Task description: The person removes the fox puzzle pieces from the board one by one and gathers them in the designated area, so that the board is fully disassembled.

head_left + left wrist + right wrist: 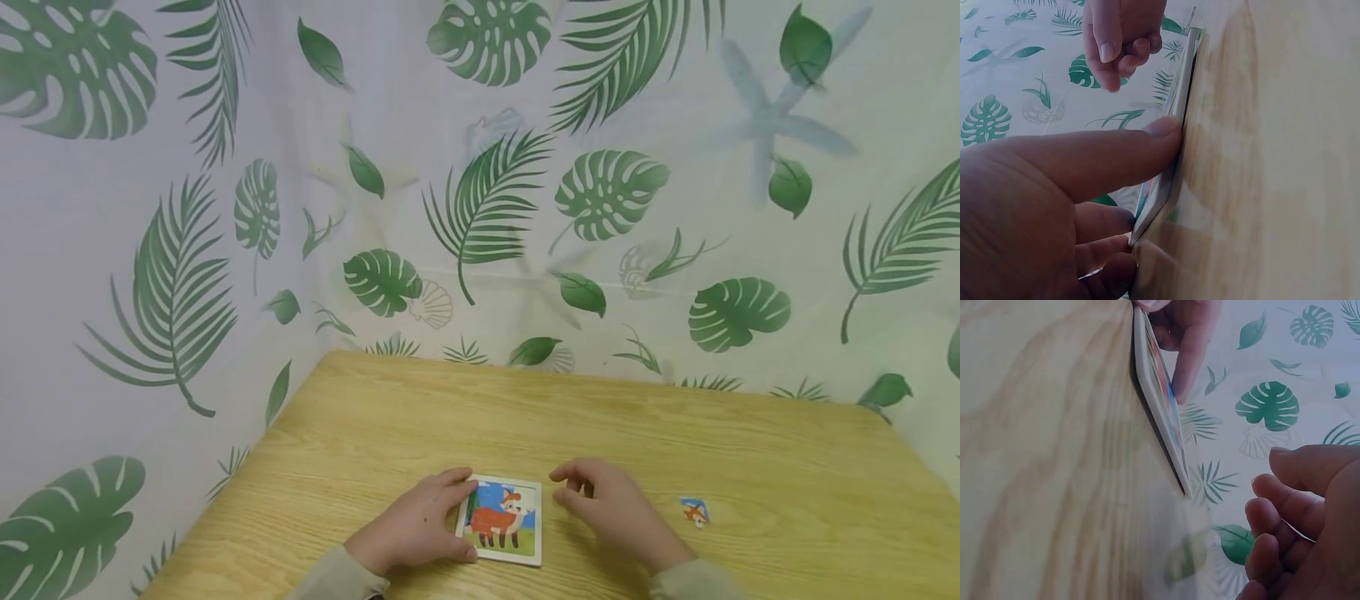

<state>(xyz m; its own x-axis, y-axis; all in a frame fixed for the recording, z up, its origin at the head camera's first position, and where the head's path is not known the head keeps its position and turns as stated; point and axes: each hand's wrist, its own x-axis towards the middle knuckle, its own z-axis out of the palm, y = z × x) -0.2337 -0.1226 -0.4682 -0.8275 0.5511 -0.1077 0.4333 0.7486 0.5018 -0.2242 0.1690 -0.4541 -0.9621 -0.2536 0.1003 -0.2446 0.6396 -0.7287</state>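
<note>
A small square jigsaw puzzle (498,527) with a white frame and a red fox picture lies on the table. Its upper right corner shows a pale patch in the head view. My left hand (420,518) holds the puzzle by its left side, thumb on the near edge and fingers toward the far edge. Just right of the puzzle, apart from it, my right hand (611,507) hovers with loosely curled fingers and nothing in them. Farther right lies a loose puzzle piece (694,512) with part of a fox's face on blue. In the right wrist view the puzzle's white edge (1155,384) appears side-on.
The wood-grain table (420,417) runs back to a pale curtain (495,233) printed with green leaves, which also encloses the left side. The loose piece sits beside my right forearm.
</note>
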